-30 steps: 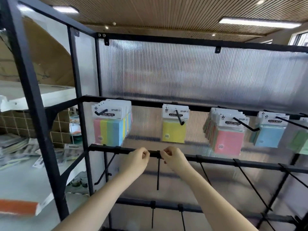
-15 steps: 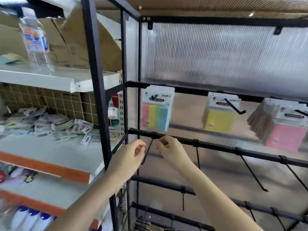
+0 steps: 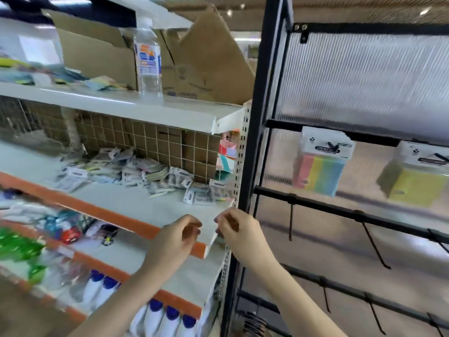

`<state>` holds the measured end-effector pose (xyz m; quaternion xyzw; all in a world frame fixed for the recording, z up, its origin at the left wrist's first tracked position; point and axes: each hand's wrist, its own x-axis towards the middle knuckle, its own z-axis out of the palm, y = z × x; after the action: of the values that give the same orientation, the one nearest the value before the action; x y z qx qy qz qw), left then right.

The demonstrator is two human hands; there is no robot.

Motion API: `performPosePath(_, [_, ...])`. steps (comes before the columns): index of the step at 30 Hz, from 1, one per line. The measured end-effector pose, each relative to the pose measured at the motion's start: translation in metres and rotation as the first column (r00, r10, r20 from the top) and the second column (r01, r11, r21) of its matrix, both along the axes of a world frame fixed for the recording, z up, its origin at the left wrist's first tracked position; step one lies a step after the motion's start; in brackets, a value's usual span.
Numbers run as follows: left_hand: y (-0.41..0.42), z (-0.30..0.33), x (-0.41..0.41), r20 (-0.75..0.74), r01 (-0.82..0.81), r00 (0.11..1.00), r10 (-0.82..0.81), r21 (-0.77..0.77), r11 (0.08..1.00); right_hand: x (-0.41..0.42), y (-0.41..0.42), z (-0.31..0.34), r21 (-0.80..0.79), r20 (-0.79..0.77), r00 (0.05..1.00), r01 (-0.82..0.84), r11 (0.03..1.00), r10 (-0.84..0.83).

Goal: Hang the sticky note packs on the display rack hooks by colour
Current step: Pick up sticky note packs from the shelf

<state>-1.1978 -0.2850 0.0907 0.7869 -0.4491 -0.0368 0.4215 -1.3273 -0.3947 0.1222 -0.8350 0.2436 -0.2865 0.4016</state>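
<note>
Change: view swings from rack (image 3: 340, 210) bar toward the shelf (image 3: 150, 207) at 9 o'clock.
Left hand (image 3: 175, 239): curled loosely, empty.
Right hand (image 3: 237, 229): likewise empty.
Loose packs (image 3: 136, 171): on shelf, 11 o'clock of hands.
Meaning: probably fetching another pack.

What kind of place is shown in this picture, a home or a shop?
Most likely a shop, perhaps its stationery section. A black display rack carries hanging sticky note packs on hooks, white retail shelves with orange edges hold loose packets, and bottles stand in a row below.
</note>
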Motion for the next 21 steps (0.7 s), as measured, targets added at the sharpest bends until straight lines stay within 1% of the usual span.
performPosePath(5, [0.041,-0.012,0.043,-0.033,-0.039,0.999,0.041,0.067,0.997,0.049,0.036,-0.009,0.010,-0.032,0.998,-0.061,0.998,0.061])
performPosePath(9, [0.055,-0.021,0.071,-0.021,-0.038,0.999,0.041,0.134,0.990,0.078,0.043,-0.020,0.017,-0.124,0.991,-0.052,0.998,0.054])
performPosePath(15, [0.038,-0.036,0.094,-0.035,-0.066,0.997,0.073,0.165,0.984,0.107,0.024,-0.044,0.009,-0.253,0.967,-0.027,1.000,0.028])
performPosePath(21, [0.006,-0.052,0.111,-0.054,-0.098,0.992,0.115,0.252,0.963,0.146,-0.010,-0.066,0.012,-0.368,0.929,-0.048,0.999,0.049])
